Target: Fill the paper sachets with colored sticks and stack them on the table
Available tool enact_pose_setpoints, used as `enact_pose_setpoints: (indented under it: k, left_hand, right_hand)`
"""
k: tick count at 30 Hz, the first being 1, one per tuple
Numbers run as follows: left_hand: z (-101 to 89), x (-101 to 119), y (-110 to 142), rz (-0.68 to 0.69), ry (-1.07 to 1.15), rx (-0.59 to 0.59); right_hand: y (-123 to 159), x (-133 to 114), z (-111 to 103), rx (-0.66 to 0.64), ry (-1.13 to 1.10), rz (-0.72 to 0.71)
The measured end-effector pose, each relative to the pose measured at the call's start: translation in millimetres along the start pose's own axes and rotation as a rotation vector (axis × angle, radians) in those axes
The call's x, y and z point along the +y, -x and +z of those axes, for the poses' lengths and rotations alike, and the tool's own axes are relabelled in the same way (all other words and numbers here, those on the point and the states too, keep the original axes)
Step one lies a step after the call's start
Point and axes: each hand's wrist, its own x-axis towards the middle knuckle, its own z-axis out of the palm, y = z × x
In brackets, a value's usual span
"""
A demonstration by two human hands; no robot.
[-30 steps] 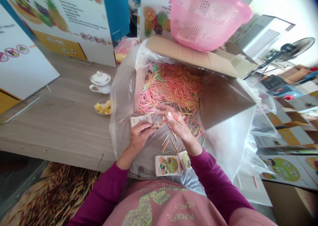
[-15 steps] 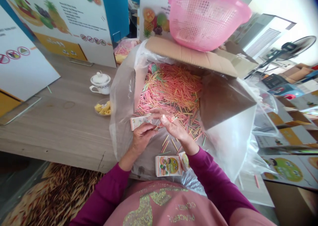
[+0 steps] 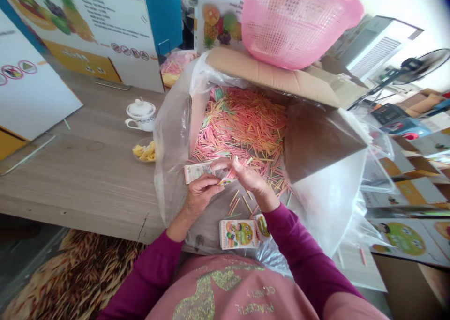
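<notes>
My left hand [image 3: 198, 194] pinches a small printed packet [image 3: 227, 182] in front of the box. Thin pink and yellow sticks [image 3: 232, 173] lie in my right hand [image 3: 252, 179], its fingers closed round them at the packet's end. How far the sticks reach into the packet I cannot tell. Just beyond my left hand lies another flat packet [image 3: 197, 172]. Behind both hands, a heap of pink, yellow and green sticks [image 3: 246, 123] spills from a cardboard box [image 3: 316, 142] lined with clear plastic. A stack of printed packets [image 3: 239, 234] sits near my body.
A pink plastic basket [image 3: 298, 29] rests at the box's back edge. To the left on the wooden table [image 3: 87, 179] stand a lidded white cup [image 3: 141, 115] and a small dish of yellow pieces [image 3: 145, 151]. Large printed cartons [image 3: 116, 25] stand behind, a fan [image 3: 418, 67] at right.
My right hand has turned and its fingers have bent in, showing more of the pink sticks. The packet in my left hand shows more clearly. The view has shifted slightly.
</notes>
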Motion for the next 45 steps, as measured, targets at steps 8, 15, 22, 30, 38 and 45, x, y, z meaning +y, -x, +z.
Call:
enact_pose_setpoints:
  k: [8,15,22,30,38,45]
  left_hand:
    - [1.2,4,0,-0.059,0.007,0.016]
    - [5.0,0,1,-0.1,0.035,0.095]
    - [8.0,2,0,0.006,0.024,0.116]
    - [13.4,11,-3,-0.085,0.122,0.128]
    - [16.7,10,-2,-0.137,0.195,0.184]
    - [2.6,11,6,-0.086,0.086,0.12]
  right_hand:
    - [5,-11,5,0.002,0.013,-0.016]
    - [14,-23,21,0.109,0.23,-0.021]
    - [11,-13,23,0.064,0.209,-0.056]
    - [19,-27,24,0.256,0.075,-0.149]
    - [30,-19,24,0.255,0.065,-0.139]
    - [36,-7,28,0.342,0.351,-0.117]
